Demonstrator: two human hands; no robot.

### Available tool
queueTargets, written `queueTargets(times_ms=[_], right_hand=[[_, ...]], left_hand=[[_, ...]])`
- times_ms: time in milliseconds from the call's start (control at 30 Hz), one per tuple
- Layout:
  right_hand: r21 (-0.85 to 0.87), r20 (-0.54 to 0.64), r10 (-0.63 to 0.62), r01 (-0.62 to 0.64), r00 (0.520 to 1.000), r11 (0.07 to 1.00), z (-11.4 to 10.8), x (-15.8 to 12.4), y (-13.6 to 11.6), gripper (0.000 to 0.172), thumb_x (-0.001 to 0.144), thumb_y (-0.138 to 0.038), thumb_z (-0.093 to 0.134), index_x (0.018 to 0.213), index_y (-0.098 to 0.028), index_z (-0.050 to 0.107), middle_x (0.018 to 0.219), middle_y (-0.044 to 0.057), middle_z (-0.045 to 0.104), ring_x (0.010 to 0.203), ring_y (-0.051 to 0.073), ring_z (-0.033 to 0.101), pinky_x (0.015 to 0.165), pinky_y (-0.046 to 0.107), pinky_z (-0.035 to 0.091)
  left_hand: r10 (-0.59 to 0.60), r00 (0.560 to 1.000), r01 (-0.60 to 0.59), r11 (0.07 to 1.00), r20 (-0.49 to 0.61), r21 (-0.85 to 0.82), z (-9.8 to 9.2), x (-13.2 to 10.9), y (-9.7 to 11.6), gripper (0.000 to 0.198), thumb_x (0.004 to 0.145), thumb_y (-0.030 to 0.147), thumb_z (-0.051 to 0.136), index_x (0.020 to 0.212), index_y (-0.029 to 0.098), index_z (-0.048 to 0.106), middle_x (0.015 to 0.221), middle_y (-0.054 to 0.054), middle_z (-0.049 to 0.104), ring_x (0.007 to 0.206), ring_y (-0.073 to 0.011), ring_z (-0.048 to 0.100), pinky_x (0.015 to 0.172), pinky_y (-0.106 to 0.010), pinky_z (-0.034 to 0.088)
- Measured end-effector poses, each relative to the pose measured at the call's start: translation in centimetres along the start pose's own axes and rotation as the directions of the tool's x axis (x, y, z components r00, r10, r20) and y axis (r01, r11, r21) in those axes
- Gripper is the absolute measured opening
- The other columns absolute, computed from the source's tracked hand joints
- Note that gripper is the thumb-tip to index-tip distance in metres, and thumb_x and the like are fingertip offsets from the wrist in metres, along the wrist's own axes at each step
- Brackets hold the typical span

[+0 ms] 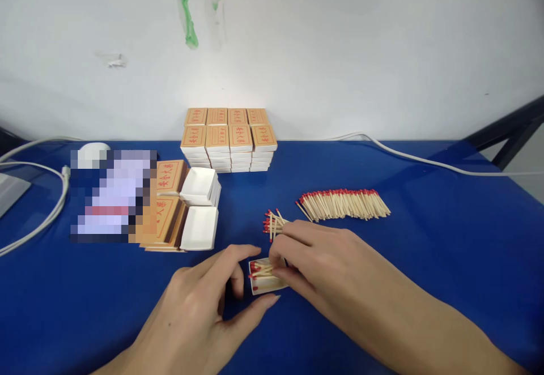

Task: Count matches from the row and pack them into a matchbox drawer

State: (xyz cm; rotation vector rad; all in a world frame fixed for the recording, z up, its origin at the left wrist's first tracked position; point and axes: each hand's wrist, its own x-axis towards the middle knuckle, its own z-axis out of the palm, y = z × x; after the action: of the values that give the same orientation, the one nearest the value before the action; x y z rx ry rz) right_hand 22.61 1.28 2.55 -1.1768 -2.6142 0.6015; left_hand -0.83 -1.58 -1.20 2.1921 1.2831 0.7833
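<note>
A small white matchbox tray (256,292) lies on the blue table between my hands, with several red-tipped matches (263,271) in it. My left hand (212,295) is at its left, thumb and forefinger spread around the near and far sides. Over the tray's right end, my right hand (314,256) has its thumb and fingers pinched on the matches' pale ends; the fingers cover that end of the tray. Just beyond my right fingertips is a small loose pile of matches (272,225).
A long row of matches (344,204) lies at the right. Stacked matchboxes (229,143) stand by the wall. Empty white trays (199,228) and orange sleeves (164,219) are at the left, beside a pixelated object (117,194) and white cables (63,194).
</note>
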Motion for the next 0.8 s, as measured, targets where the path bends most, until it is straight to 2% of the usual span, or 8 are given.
queueTargets(times_ms=[167, 233, 333, 433, 533, 633, 733, 800], right_hand=[[0.024, 0.015, 0.021, -0.022, 1.000, 0.999, -0.66, -0.09, 0.32, 0.019, 0.099, -0.003, 0.061, 0.096, -0.021, 0.066, 0.093, 0.002, 0.069, 0.077, 0.017, 0.063, 0.067, 0.031, 0.044], [0.015, 0.008, 0.025, -0.025, 1.000, 1.000, -0.74, -0.11, 0.41, 0.019, 0.099, -0.003, 0.061, 0.096, -0.021, 0.067, 0.094, 0.002, 0.070, 0.079, 0.018, 0.064, 0.068, 0.031, 0.044], [0.011, 0.003, 0.021, -0.021, 1.000, 1.000, -0.59, -0.07, 0.40, 0.019, 0.100, -0.004, 0.061, 0.095, -0.021, 0.068, 0.093, 0.003, 0.070, 0.080, 0.018, 0.065, 0.069, 0.031, 0.045], [0.035, 0.013, 0.017, -0.017, 1.000, 0.999, -0.41, -0.07, 0.23, 0.018, 0.101, -0.005, 0.061, 0.097, -0.021, 0.068, 0.094, 0.003, 0.070, 0.081, 0.019, 0.066, 0.069, 0.031, 0.045], [0.075, 0.026, 0.034, -0.036, 0.999, 0.997, -0.41, -0.16, 0.08, 0.017, 0.103, -0.007, 0.061, 0.098, -0.022, 0.067, 0.094, 0.002, 0.069, 0.079, 0.018, 0.064, 0.068, 0.030, 0.045], [0.076, 0.033, 0.031, -0.033, 0.999, 0.997, -0.48, -0.29, 0.12, 0.015, 0.104, -0.009, 0.062, 0.099, -0.022, 0.065, 0.096, 0.001, 0.068, 0.079, 0.017, 0.063, 0.067, 0.030, 0.044], [0.062, 0.036, -0.004, 0.002, 0.999, 0.998, -0.50, -0.33, 0.20, 0.018, 0.102, -0.005, 0.062, 0.107, -0.023, 0.065, 0.102, 0.001, 0.068, 0.081, 0.016, 0.063, 0.066, 0.029, 0.042], [0.076, 0.050, 0.011, -0.015, 0.999, 0.997, -0.50, -0.29, 0.15, 0.022, 0.100, -0.003, 0.061, 0.109, -0.022, 0.065, 0.102, 0.001, 0.069, 0.079, 0.016, 0.063, 0.065, 0.029, 0.041]], left_hand=[[-0.026, 0.998, 0.025, 0.999, -0.051, -0.027, 0.01, -0.02, 0.21, 0.030, 0.098, 0.035, 0.079, 0.123, 0.030, 0.063, 0.073, 0.012, 0.062, 0.045, -0.0044, 0.049, 0.043, -0.015, 0.042], [-0.056, 0.997, 0.053, 0.997, -0.053, -0.048, -0.06, 0.03, 0.28, 0.020, 0.100, 0.032, 0.076, 0.116, 0.029, 0.064, 0.074, 0.012, 0.064, 0.046, -0.0041, 0.051, 0.042, -0.014, 0.041], [-0.026, 0.999, 0.024, 0.999, -0.041, -0.038, -0.33, 0.16, 0.43, 0.008, 0.103, 0.025, 0.071, 0.100, 0.027, 0.064, 0.074, 0.011, 0.065, 0.048, -0.0038, 0.052, 0.044, -0.015, 0.040], [0.016, 1.000, -0.017, 1.000, -0.027, -0.025, -0.60, 0.34, 0.56, 0.012, 0.104, 0.022, 0.069, 0.093, 0.026, 0.065, 0.073, 0.010, 0.063, 0.049, -0.0041, 0.053, 0.046, -0.016, 0.040], [0.002, 1.000, -0.003, 1.000, -0.024, -0.026, -0.56, 0.37, 0.54, 0.014, 0.104, 0.023, 0.069, 0.092, 0.025, 0.063, 0.073, 0.009, 0.062, 0.050, -0.0045, 0.052, 0.046, -0.017, 0.040], [-0.032, 0.997, 0.033, 0.999, -0.065, 0.017, -0.20, 0.09, 0.40, 0.015, 0.100, 0.033, 0.077, 0.101, 0.026, 0.063, 0.074, 0.009, 0.060, 0.048, -0.0053, 0.048, 0.045, -0.018, 0.042], [0.008, 0.996, 0.002, 0.994, -0.092, 0.113, 0.11, -0.29, 0.33, 0.041, 0.092, 0.041, 0.083, 0.124, 0.025, 0.064, 0.075, 0.009, 0.057, 0.047, -0.0074, 0.049, 0.044, -0.021, 0.045], [0.059, 0.994, -0.043, 0.984, -0.092, 0.170, 0.16, -0.42, 0.37, 0.036, 0.094, 0.036, 0.080, 0.124, 0.024, 0.064, 0.075, 0.008, 0.056, 0.047, -0.0084, 0.050, 0.045, -0.023, 0.045]])
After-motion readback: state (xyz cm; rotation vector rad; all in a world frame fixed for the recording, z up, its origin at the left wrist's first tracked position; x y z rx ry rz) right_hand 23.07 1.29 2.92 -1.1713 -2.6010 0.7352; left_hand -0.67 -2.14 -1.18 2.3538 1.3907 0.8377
